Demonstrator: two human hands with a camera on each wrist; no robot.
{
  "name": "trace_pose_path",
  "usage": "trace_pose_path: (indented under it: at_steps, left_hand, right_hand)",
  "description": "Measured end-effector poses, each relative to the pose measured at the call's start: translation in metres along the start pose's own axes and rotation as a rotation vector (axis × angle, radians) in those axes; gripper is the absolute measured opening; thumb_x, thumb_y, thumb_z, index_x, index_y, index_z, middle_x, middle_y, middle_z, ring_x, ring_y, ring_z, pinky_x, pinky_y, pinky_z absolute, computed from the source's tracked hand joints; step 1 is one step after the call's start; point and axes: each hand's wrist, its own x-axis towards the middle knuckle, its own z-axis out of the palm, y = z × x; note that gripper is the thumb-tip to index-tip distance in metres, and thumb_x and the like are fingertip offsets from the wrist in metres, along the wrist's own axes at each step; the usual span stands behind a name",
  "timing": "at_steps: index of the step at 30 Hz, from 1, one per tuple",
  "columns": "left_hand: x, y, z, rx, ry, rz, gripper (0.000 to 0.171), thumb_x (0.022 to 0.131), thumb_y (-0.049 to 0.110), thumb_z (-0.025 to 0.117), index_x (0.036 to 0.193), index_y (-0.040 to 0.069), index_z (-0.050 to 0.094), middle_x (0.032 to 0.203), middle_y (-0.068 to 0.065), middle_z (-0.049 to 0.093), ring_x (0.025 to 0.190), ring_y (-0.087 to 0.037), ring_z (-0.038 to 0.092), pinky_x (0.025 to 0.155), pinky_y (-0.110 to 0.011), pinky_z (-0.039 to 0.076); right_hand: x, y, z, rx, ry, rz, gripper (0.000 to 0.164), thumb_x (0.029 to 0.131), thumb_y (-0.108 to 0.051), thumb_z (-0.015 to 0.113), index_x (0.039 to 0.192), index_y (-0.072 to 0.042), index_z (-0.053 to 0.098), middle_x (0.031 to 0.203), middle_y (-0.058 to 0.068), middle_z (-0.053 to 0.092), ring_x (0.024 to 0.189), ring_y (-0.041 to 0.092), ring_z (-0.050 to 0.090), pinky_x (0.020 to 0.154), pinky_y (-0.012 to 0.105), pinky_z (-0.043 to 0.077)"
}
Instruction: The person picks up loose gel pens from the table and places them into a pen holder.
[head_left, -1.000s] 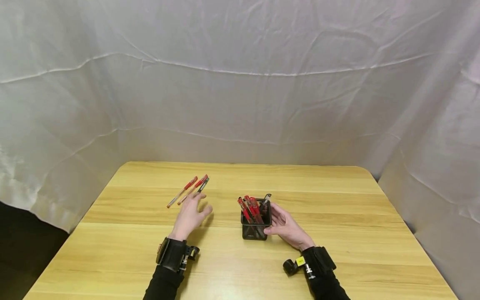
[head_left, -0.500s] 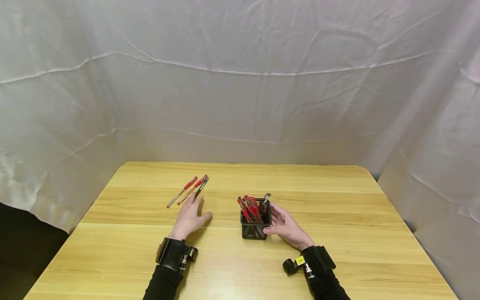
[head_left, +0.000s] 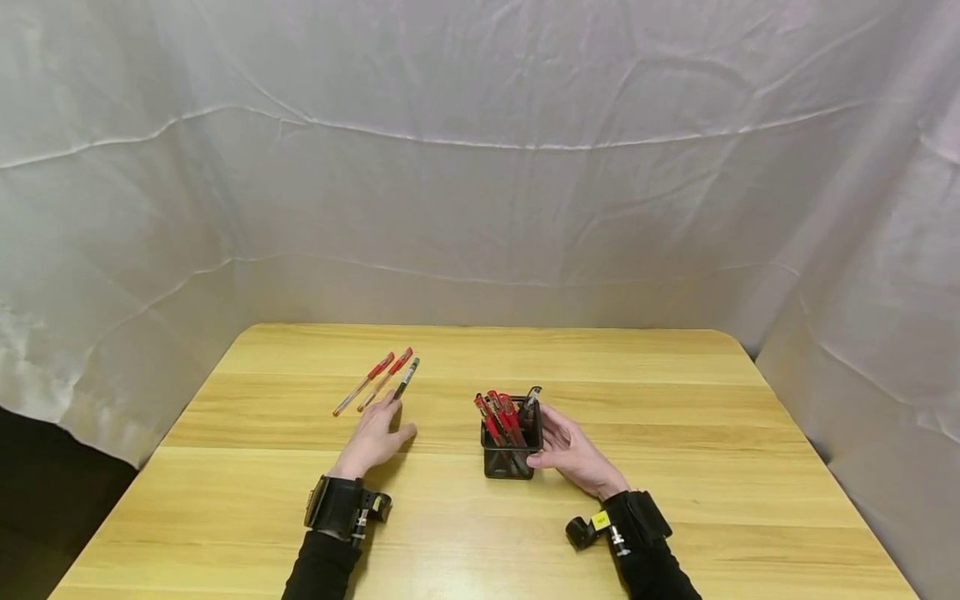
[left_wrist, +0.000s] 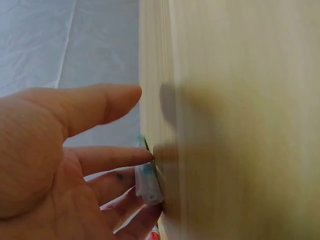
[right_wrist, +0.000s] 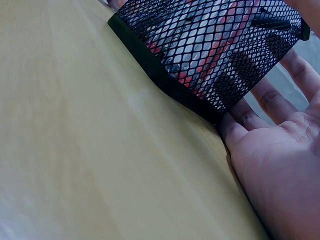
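My left hand (head_left: 372, 438) is low over the table at the left, its thumb spread away from the other fingers. Its fingertips touch the near end of a black-and-clear pen (head_left: 407, 377); in the left wrist view the clear pen end (left_wrist: 148, 187) lies against the fingers, not pinched by the thumb. Just left of it lie two red-capped pens (head_left: 363, 383), slanted alongside each other. My right hand (head_left: 576, 455) holds a black mesh pen holder (head_left: 508, 464) by its right side, thumb at the front and fingers behind. Several red pens (head_left: 501, 419) and a black pen (head_left: 531, 402) stand in it.
The pen holder stands upright on the light wooden table (head_left: 720, 467). Pale cloth (head_left: 480, 208) hangs behind the table and on both sides.
My left hand has lowered and shifted slightly left onto the black pen. That pen now lies further apart from the red one beside it. My right hand and the pen holder stay put.
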Motion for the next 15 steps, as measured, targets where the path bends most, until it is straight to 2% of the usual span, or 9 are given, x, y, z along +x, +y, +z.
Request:
trace_pose_path:
  at_steps: [3,6,11,15]
  left_hand:
    - [-0.0004,0.0002,-0.0008,0.000,0.032,0.027,0.049,0.099,0.010,0.058,0.139,-0.015,0.048,0.156,-0.034,0.034,0.145,-0.053,0.030,0.120,-0.065,0.026]
    - [-0.0011,0.0004,-0.0020,0.000,0.077,0.049,0.038,0.095,0.000,0.060,0.130,-0.013,0.058,0.148,-0.034,0.047,0.138,-0.052,0.042,0.115,-0.062,0.037]
    - [-0.0028,-0.0008,-0.0046,0.018,0.113,0.032,0.035,0.085,-0.011,0.064,0.120,-0.007,0.068,0.131,-0.029,0.060,0.114,-0.044,0.062,0.095,-0.051,0.055]
    - [-0.0015,-0.0015,-0.0058,0.015,0.122,0.025,0.034,0.083,-0.014,0.065,0.115,-0.005,0.071,0.118,-0.025,0.066,0.097,-0.037,0.068,0.077,-0.041,0.058]
  right_hand:
    - [0.0001,-0.0005,0.0004,0.001,0.000,0.002,0.102,0.084,-0.004,0.076,0.157,0.009,0.007,0.164,0.033,0.003,0.134,-0.013,0.039,0.111,0.005,0.031]
    - [0.0003,-0.0004,0.0000,-0.004,-0.001,0.000,0.102,0.084,-0.003,0.076,0.157,0.009,0.007,0.164,0.033,0.004,0.135,-0.012,0.039,0.111,0.006,0.031]
    - [0.0001,0.0004,-0.0009,-0.014,0.003,0.007,0.102,0.083,-0.003,0.076,0.157,0.010,0.007,0.164,0.033,0.004,0.135,-0.011,0.038,0.111,0.005,0.030]
    - [-0.0004,0.0004,-0.0007,-0.010,0.007,0.014,0.103,0.083,-0.004,0.076,0.157,0.010,0.006,0.164,0.033,0.003,0.133,-0.014,0.038,0.110,0.005,0.030]
